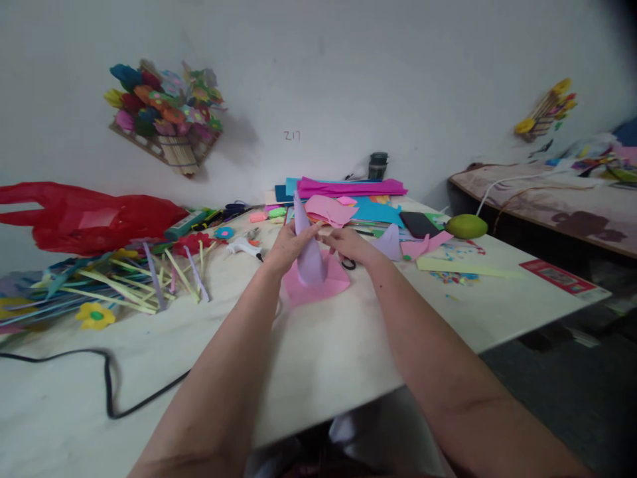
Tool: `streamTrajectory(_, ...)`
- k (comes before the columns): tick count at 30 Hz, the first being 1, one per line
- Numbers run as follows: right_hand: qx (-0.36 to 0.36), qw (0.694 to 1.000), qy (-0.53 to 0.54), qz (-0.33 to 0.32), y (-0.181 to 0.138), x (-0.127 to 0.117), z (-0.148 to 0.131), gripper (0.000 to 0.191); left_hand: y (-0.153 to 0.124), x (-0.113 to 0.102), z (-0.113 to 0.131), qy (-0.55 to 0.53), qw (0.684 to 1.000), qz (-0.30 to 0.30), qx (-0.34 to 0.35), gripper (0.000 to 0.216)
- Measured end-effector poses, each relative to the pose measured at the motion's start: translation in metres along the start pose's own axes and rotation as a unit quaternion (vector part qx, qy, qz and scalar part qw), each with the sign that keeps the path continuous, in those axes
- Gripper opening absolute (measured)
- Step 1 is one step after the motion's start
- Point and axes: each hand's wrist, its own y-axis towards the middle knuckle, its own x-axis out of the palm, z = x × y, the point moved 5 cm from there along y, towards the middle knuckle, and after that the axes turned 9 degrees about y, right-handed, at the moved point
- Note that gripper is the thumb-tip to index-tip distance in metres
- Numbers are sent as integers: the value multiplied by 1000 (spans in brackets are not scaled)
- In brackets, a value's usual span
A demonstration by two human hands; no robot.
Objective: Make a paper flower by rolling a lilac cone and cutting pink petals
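Note:
My left hand [287, 247] is closed around a lilac foam cone [308, 249], holding it upright over a pink foam piece [318, 287] that lies on the table. My right hand [351, 244] reaches in from the right with its fingers pinched at the side of the cone. Black scissor handles [348, 263] show just under my right hand. A second lilac foam piece [388, 242] lies a little to the right.
A white table [318, 358] carries foam sheets [348, 196], paper strips [129, 279], a glue gun [245, 248], a phone [419, 224], a green fruit [466, 226], a black cable [107, 385] and a red bag [84, 216]. Flower baskets [166, 116] hang on the wall. A bed [552, 199] stands at right.

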Motion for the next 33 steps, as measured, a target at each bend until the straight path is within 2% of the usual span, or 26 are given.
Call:
streamTrajectory(4,5,981,-187,46,2,-1,0,29,0,-1,0,4,1000,0,-1,41)
streamTrajectory(8,47,966,-255,19,-1,9,0,30,-1,-1,2,8,1000,3,-1,41)
streamTrajectory(12,42,973,-227,20,-2,19,-1,35,-1,-1,1,3,1000,-6,-9,41)
streamTrajectory(17,40,986,-155,41,1,17,1,45,-1,-3,0,-32,999,-25,-4,38)
streamTrajectory(20,53,993,-101,40,3,16,4,41,-3,-4,1,-44,999,-28,-9,38)
streamTrajectory(22,70,993,-98,16,2,18,4,39,-3,-4,1,-50,998,-30,-13,39)
streamTrajectory(26,84,987,-138,-5,-2,21,0,49,-2,-6,-4,-79,996,-41,-13,38)
streamTrajectory(33,88,995,-47,1,-5,19,-3,27,-3,-14,-7,-129,988,-76,-27,33)
